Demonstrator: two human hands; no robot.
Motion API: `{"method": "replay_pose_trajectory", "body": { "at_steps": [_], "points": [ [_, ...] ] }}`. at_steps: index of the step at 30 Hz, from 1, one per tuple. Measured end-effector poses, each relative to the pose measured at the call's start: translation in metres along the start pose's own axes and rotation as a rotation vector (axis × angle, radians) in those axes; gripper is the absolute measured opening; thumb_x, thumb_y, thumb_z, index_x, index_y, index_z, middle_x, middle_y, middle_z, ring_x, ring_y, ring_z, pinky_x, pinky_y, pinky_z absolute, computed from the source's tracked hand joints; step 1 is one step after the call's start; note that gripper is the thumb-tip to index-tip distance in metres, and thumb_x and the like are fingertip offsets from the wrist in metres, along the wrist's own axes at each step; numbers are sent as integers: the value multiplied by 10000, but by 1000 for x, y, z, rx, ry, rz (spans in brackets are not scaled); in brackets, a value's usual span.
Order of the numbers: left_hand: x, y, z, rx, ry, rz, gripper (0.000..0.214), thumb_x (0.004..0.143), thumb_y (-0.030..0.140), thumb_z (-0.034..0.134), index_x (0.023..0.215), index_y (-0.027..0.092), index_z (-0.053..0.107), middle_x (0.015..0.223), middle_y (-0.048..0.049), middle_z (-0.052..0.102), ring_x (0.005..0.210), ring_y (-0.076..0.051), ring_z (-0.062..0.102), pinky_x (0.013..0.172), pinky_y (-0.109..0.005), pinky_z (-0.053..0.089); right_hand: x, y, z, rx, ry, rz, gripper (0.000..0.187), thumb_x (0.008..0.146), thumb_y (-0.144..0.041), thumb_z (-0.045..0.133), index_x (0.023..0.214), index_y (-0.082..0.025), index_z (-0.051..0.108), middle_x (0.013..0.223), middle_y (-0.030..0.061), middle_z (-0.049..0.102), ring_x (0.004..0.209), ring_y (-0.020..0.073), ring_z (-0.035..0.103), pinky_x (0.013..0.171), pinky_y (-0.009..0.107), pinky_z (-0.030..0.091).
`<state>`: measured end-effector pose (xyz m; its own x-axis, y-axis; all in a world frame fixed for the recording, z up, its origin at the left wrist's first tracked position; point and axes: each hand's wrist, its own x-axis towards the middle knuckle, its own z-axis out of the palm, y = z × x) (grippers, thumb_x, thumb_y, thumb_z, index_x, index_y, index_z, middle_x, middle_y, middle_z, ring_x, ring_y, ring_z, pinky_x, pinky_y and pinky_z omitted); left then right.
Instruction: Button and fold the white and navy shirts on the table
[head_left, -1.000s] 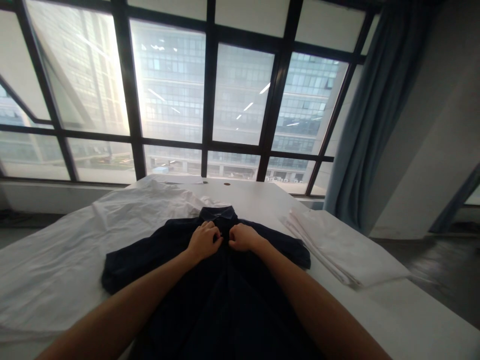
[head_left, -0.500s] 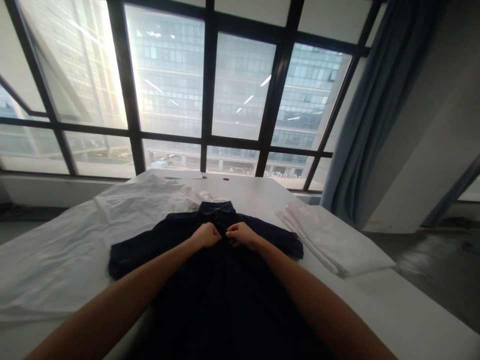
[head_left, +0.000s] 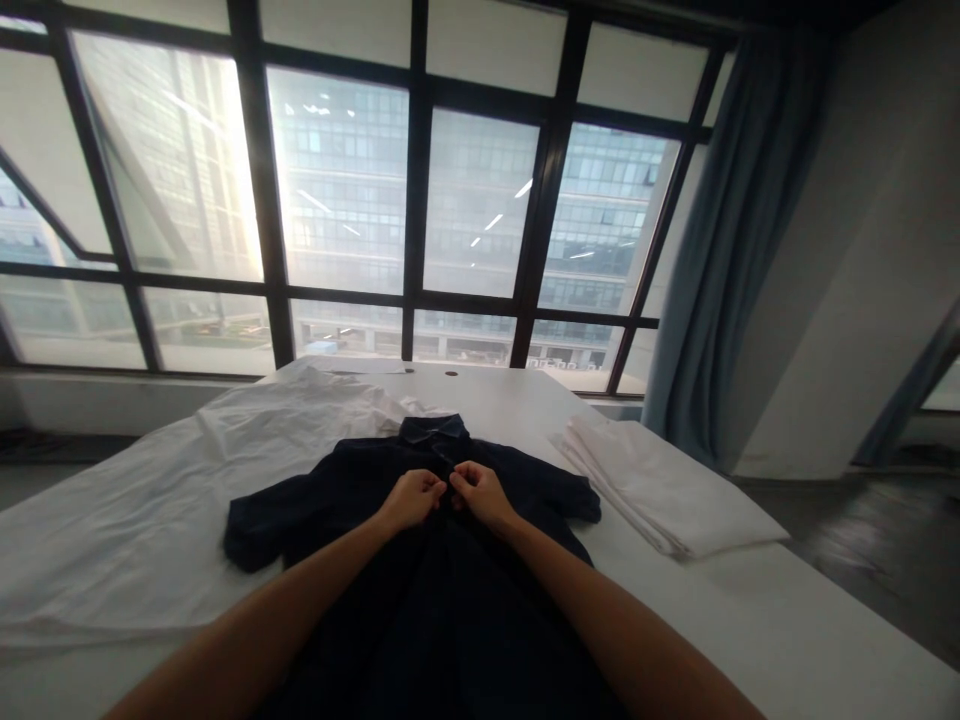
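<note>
Dark navy short-sleeved cloth shirt (head_left: 450, 610) lies spread on white smooth tabletop (head_left: 517, 395), long axis running near to far, collar (head_left: 433, 430) just beyond left hand (head_left: 411, 499) and right hand (head_left: 481, 494), both grips pinched on its front, equally near the centre line

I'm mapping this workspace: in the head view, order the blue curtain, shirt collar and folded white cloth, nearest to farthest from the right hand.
1. Shirt collar: just beyond the right hand.
2. Folded white cloth: to its right.
3. Blue curtain: back right.
</note>
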<state>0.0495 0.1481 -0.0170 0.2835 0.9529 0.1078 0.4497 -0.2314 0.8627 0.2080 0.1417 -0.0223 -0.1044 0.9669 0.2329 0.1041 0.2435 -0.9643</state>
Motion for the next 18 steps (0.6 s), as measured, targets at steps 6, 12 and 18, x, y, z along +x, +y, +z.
{"method": "replay_pose_trajectory", "body": {
  "at_steps": [6, 12, 18],
  "points": [
    [0, -2, 1, 21, 22, 83, 227, 763, 358, 550, 738, 147, 630, 582, 1, 608, 506, -125, 527, 489, -223, 359, -2, 0, 0, -58, -14, 11, 156, 773, -321, 603, 804, -192, 522, 656, -40, 571, 513, 111, 572, 471, 223, 476],
    [2, -6, 1, 25, 48, 107, 258, 758, 381, 541, 756, 146, 647, 601, -9, 631, 554, -149, 572, 528, -239, 385, 0, 6, 0, -87, 65, -27, 147, 759, -314, 611, 766, -186, 541, 670, -14, 603, 540, 134, 599, 517, 254, 507],
    [2, -6, 1, 39, 43, 140, 263, 773, 383, 530, 757, 148, 648, 613, -21, 648, 566, -158, 586, 542, -250, 393, 1, 6, -1, -56, 82, -24, 157, 750, -321, 621, 770, -178, 561, 678, -2, 616, 537, 135, 596, 508, 255, 506]
  ]
}}
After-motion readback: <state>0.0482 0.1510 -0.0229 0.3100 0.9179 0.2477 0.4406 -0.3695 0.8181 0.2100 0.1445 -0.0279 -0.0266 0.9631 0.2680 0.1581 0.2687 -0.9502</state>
